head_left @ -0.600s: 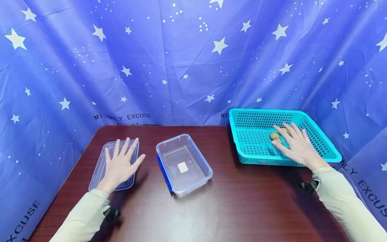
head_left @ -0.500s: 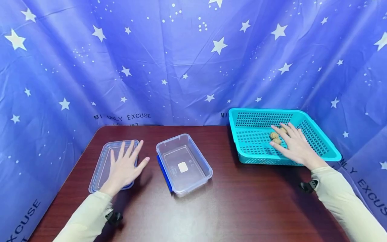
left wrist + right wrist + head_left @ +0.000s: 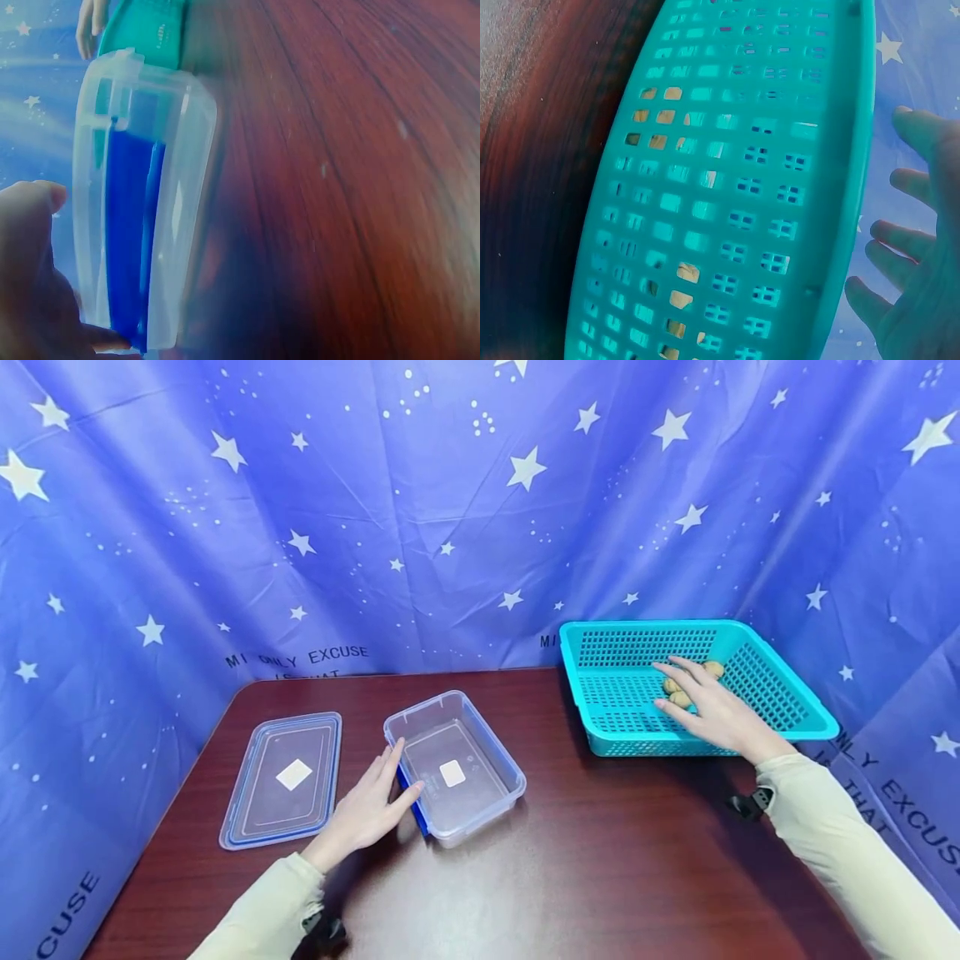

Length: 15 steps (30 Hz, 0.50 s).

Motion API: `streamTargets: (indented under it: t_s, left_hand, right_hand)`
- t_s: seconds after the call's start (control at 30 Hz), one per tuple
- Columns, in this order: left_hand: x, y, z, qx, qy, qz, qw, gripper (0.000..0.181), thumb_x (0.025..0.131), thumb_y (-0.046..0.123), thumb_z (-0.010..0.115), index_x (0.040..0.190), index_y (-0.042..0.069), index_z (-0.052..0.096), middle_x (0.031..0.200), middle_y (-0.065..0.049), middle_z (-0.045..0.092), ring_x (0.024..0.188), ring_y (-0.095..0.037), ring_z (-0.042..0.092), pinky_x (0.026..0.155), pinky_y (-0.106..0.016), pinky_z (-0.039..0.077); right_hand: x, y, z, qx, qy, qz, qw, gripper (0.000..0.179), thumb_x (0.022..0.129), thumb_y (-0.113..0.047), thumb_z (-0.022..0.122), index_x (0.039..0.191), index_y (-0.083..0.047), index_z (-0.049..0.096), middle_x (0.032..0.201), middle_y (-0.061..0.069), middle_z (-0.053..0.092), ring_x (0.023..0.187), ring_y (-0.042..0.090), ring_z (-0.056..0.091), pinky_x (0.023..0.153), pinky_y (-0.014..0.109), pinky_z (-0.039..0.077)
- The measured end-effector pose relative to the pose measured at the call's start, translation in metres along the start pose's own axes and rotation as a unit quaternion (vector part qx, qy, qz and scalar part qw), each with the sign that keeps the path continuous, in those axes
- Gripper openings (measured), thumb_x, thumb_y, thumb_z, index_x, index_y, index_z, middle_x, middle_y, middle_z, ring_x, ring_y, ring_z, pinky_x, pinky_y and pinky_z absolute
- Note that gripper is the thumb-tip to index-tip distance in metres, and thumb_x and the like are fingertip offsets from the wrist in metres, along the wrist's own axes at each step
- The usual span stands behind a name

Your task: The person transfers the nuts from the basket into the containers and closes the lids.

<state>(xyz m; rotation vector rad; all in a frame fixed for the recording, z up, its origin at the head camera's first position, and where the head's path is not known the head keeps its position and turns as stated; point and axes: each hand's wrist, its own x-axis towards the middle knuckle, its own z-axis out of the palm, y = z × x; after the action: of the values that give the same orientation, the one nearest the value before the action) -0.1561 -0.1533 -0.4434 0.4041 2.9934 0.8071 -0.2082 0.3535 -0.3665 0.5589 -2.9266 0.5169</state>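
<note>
My left hand (image 3: pixel 369 806) is at the left side of a clear plastic food container (image 3: pixel 480 793), its fingers mostly straight along the wall with the blue latch (image 3: pixel 135 232). The fingertips lie right at the rim, and the thumb reaches over the near corner. My right hand (image 3: pixel 716 710) is over a turquoise plastic basket (image 3: pixel 600 739), fingers spread and slightly bent, holding nothing. Several walnuts (image 3: pixel 713 670) lie in the basket, some partly hidden behind this hand. In the right wrist view, the fingers (image 3: pixel 904 240) stand above the basket's rim, and brown patches show through its holes.
The container's blue-edged lid (image 3: pixel 258 793) lies flat on the brown table (image 3: pixel 585 877), left of the container. A blue curtain (image 3: pixel 450 510) with white stars surrounds the table at the back and sides.
My left hand has moved right, from over the lid to the container's left side, uncovering the lid's white label. My right hand has stayed over the basket with small movement. The view has shifted slightly.
</note>
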Motion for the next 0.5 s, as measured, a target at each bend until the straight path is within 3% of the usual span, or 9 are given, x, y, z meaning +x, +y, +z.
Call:
streamTargets:
  t_s: [0.13,0.37,0.5]
  left_hand:
    - [0.006,0.004,0.007,-0.022,0.0,0.003,0.9998,0.085,0.094,0.052,0.053,0.156,0.01,0.013,0.155,-0.023,0.019,0.141,-0.038,0.022,0.104,-0.059,0.029]
    - [0.027,0.002,0.019,-0.085,0.023,0.066,0.9939,0.083,0.096,0.032,0.059,0.153,-0.002,0.011,0.157,-0.022,0.014,0.141,-0.035,0.019,0.11,-0.05,0.022]
    - [0.042,0.003,0.022,-0.12,0.017,0.078,0.9896,0.082,0.096,0.024,0.058,0.153,-0.004,0.007,0.157,-0.022,0.011,0.142,-0.034,0.017,0.112,-0.047,0.019]
  right_hand:
    - [0.0,0.0,0.001,0.002,0.005,0.003,1.0,0.062,0.099,-0.036,0.055,0.152,-0.015,0.03,0.155,0.02,0.017,0.131,0.048,0.032,0.087,0.067,0.037]
    - [-0.007,0.001,-0.002,0.002,0.014,-0.005,0.9999,0.062,0.099,-0.037,0.053,0.152,-0.012,0.031,0.155,0.021,0.018,0.129,0.05,0.033,0.085,0.068,0.037]
    - [-0.011,0.001,-0.003,0.007,0.021,-0.005,0.9997,0.061,0.099,-0.034,0.054,0.151,-0.012,0.031,0.154,0.021,0.019,0.128,0.05,0.034,0.086,0.068,0.036]
